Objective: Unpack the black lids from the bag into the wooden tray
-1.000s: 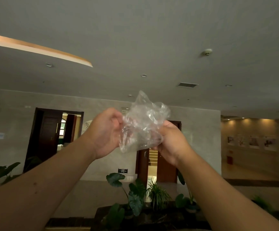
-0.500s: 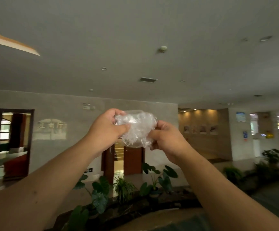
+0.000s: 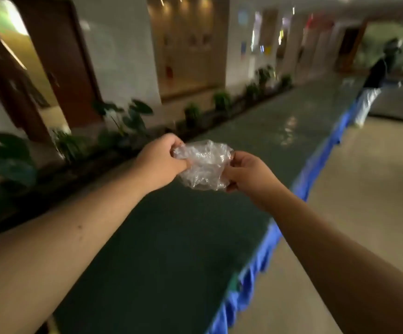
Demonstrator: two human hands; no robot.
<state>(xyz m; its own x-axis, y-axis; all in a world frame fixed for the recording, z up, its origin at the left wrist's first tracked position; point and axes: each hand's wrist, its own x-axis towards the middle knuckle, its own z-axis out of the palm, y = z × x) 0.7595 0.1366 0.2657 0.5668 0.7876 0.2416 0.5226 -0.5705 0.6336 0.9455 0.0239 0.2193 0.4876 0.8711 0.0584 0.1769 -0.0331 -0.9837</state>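
Both arms reach out from the lower corners of the view and meet near the centre, above a long dark green table top (image 3: 171,237) that runs away toward 1 o'clock. The left hand (image 3: 158,162) is closed in a loose fist, thumb and fingers pinched on the left edge of a crumpled, clear thin plastic bag (image 3: 204,166). The right hand (image 3: 250,174) is closed too, gripping the bag's right edge at about 3 o'clock of the wad. The bag is bunched between the two hands, held up off the table, and it sags a little below the knuckles. It looks see-through and nothing dark shows inside it.

A pleated bright blue cloth skirt (image 3: 263,251) hangs along the table's right edge, beside a pale beige floor (image 3: 364,177). At 10 o'clock from the hands, broad-leaved green potted plants (image 3: 125,119) line the far side of the table, in front of a white wall and a brown wooden door (image 3: 60,63). The background is smeared by motion blur, so finer detail cannot be told.
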